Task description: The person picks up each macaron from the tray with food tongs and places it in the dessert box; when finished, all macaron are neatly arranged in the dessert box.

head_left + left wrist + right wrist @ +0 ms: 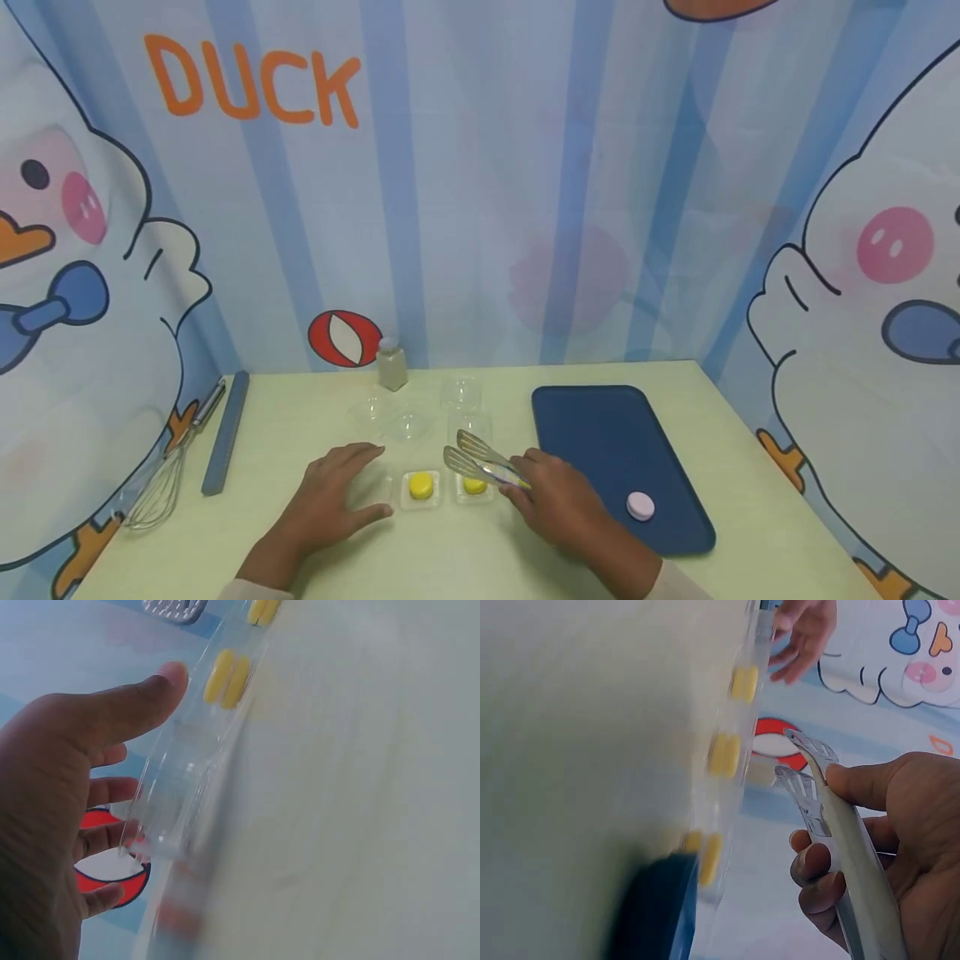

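Observation:
My left hand (322, 500) is spread with thumb and fingers apart, beside a clear plastic box (169, 799) that shows no macaron inside. My right hand (558, 500) grips metal tongs (859, 870), whose slotted ends are apart with nothing between them. In the head view the tongs reach over a yellow macaron (474, 485) in a clear box. Left of it, another yellow macaron (422, 485) sits in its own box. A third yellow macaron (709, 859) shows in the right wrist view, near the tray; the right hand seems to hide it from the head view.
A blue tray (600, 442) on the right bears a pink macaron (641, 506). Clear plastic pieces (407, 427) lie behind the boxes, near a small capped bottle (392, 367). A whisk (161, 487) and a grey-blue bar (227, 437) lie at the left.

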Demonstrator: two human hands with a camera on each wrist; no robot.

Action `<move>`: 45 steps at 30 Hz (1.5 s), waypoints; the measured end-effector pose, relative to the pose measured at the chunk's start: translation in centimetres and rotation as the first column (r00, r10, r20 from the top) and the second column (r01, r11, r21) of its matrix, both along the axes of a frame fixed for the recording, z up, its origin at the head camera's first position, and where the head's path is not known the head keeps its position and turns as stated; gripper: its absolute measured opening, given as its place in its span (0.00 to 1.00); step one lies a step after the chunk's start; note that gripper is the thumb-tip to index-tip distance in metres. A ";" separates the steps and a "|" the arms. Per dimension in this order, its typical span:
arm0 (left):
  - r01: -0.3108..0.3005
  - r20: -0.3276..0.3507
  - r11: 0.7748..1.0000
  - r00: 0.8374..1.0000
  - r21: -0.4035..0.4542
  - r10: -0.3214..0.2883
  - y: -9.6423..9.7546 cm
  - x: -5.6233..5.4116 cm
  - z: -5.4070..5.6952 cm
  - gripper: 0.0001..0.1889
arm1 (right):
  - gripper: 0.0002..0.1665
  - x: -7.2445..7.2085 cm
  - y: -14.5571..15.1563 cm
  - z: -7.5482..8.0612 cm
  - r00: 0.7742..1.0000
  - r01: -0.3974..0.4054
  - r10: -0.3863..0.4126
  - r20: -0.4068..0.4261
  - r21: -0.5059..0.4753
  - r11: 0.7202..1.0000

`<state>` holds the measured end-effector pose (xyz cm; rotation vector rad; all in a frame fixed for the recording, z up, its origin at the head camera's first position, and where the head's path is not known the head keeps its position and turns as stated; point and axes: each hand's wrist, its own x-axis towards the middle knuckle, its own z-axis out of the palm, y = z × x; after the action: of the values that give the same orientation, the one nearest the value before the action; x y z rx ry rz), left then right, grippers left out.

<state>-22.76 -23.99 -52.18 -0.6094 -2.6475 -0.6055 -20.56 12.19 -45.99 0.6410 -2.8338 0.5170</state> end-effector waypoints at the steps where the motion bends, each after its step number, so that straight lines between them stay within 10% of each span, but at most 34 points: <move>1: 0.003 0.005 1.000 1.000 0.008 -0.003 -0.2 0.1 -0.1 0.43 | 0.20 0.1 0.4 0.0 1.000 0.021 -0.021 0.019 -0.006 1.000; 17: -0.016 0.091 0.999 0.996 0.039 0.013 -1.8 1.1 -0.7 0.46 | 0.23 2.0 7.2 -0.7 0.961 0.249 -0.249 0.121 0.015 0.968; 35: 0.047 -0.045 0.996 0.998 0.075 -0.044 -2.4 0.4 -1.5 0.42 | 0.23 2.8 14.6 -0.8 0.965 0.222 -0.201 0.167 -0.121 0.967; 45: 0.031 0.032 0.995 0.999 0.100 -0.034 -2.1 0.8 -1.4 0.41 | 0.20 3.0 18.0 -0.9 0.983 0.167 -0.155 0.102 -0.122 0.978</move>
<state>-21.94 -26.04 -53.55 -0.6189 -2.6243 -0.7581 -17.60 30.21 -46.89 0.3683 -2.8742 0.7111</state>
